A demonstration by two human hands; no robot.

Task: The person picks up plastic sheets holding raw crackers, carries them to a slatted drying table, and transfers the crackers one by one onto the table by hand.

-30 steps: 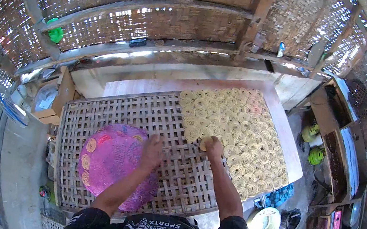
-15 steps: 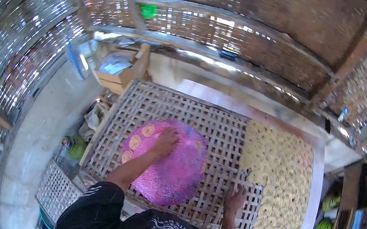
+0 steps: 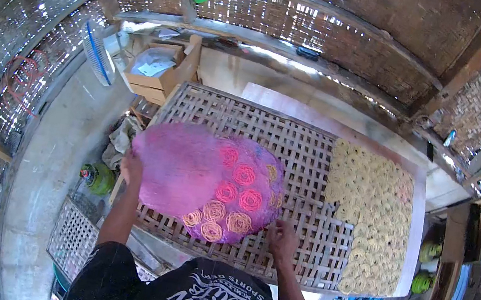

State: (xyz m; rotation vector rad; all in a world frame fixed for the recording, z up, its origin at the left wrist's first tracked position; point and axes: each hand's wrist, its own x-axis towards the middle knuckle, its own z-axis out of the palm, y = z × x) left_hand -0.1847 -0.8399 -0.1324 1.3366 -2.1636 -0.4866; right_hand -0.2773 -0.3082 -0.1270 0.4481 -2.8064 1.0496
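My left hand (image 3: pixel 132 169) grips the left edge of a round pink sheet (image 3: pixel 177 165), which is blurred and raised at a tilt. Partly under it lies a round purple sheet (image 3: pixel 265 154) on a woven bamboo rack. Several flat coils show on the purple sheet: bright pink coils (image 3: pixel 244 174) in the middle and orange coils (image 3: pixel 215 211) towards the front. Beside the purple sheet's front right edge is my right hand (image 3: pixel 282 241), its fingers curled in. Whether they pinch anything is hidden.
The woven rack (image 3: pixel 315 162) spans the table. Rows of pale yellow coils (image 3: pixel 378 217) cover its right end. A cardboard box (image 3: pixel 167 74) stands behind its left corner, a green gas cylinder (image 3: pixel 98 178) at the left. A smaller rack (image 3: pixel 73 236) sits lower left.
My left hand has moved from the top of the pink sheet to its left edge and lifted it leftward, baring the coils beneath. My right hand has shifted left to the purple sheet's edge.
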